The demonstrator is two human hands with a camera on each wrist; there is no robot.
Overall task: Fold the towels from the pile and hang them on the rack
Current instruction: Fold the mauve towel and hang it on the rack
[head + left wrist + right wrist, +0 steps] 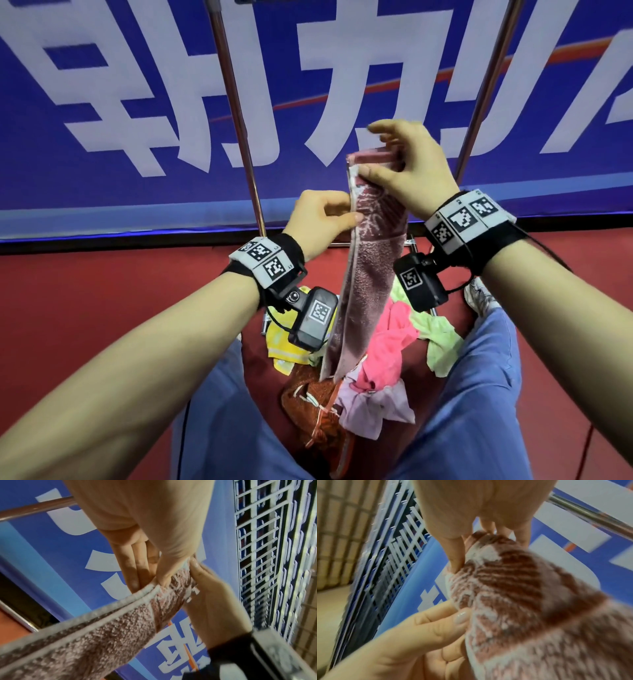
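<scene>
A dusty-pink terry towel (363, 274), folded into a long narrow strip, is held upright in front of the person. Its looped pile is rough and nubbly, a paler woven pattern is seen near the top, and a flat grey-white hem runs along one long edge. The top fold is pinched by the right hand (407, 171), thumb on the near face and curled fingers behind; the index finger is lifted clear above the fold. Just below that grip, the hemmed edge is pinched between thumb and curled fingers of the left hand (320, 219). In the right wrist view the left thumb is pressed against the towel's pale border (469, 605).

Below both grips the strip hangs straight down, and its lower end reaches the pile of towels (376, 349) heaped loosely between the person's knees: a yellow one, a bright pink one, a pale green one, a lilac one and a coarse rust-orange one, all crumpled. Beyond the gripped fold, two smooth metal rack poles (239, 120) are seen against a blue banner (102, 85) with large white characters.
</scene>
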